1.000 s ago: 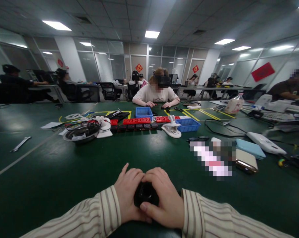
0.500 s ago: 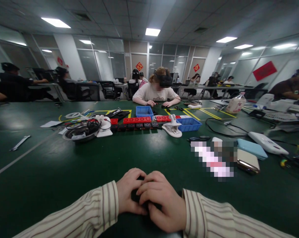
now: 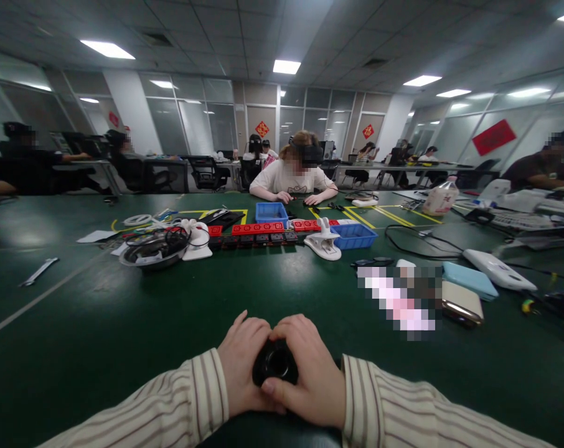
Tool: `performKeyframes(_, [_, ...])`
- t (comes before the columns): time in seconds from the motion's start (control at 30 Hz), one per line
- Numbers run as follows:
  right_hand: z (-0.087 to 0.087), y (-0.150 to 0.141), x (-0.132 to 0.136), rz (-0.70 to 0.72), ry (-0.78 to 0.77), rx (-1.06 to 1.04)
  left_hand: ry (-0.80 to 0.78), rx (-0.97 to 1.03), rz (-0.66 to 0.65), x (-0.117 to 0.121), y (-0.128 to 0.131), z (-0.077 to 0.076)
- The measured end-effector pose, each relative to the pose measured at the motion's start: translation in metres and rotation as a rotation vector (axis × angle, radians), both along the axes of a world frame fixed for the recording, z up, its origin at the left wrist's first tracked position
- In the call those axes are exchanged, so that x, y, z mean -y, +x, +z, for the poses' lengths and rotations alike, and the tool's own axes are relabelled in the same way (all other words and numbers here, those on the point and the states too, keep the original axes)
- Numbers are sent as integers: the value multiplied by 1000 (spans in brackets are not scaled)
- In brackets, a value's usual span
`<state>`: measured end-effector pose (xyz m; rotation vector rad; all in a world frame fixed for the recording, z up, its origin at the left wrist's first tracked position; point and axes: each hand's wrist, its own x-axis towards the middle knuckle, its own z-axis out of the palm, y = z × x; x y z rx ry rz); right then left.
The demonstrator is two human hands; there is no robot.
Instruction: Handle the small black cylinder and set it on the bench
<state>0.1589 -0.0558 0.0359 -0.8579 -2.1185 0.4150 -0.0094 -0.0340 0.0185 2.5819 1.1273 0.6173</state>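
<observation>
Low in the middle of the head view, a black round object [image 3: 276, 362] with a glossy ring and a dark centre shows between my hands; its exact kind I cannot make out. My left hand [image 3: 241, 364] curls round its left side, little of the fingertips showing. My right hand [image 3: 317, 373] wraps its right side, fingers over the far edge and thumb across the near edge. The object's sides and underside are hidden by my palms. Both hands are close above or on the green tabletop [image 3: 170, 317]; contact cannot be made out.
Ahead lie red and black socket strips [image 3: 258, 229], a white clip stand [image 3: 324, 241], blue bins [image 3: 354, 236] and a metal bowl [image 3: 154, 252] of cables. To the right are a cream case [image 3: 462, 302] and a light blue case [image 3: 471, 280]. A person [image 3: 294, 177] sits opposite.
My right hand's fingers have shifted off the top of the black object, and its ringed face now shows. My left fingers have lifted slightly. The view has shifted a little.
</observation>
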Motion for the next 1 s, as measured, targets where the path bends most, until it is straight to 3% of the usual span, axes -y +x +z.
performKeyframes(0.17, [-2,-2,-3,-51,-70,129,-80,-5,-24,-1,0,2])
performKeyframes(0.43, [7,2,-4,262,48,74,-121,32,-241,-16,-3,-4])
performKeyframes(0.63, [2,0,-5,382,141,73,-40,60,-227,-15,-5,-14])
performKeyframes(0.83, [1,0,-1,200,105,-49,-67,164,-151,-12,-7,-10])
performKeyframes(1.0, [-1,0,-1,-22,-24,19,52,71,-65,-1,-1,-4])
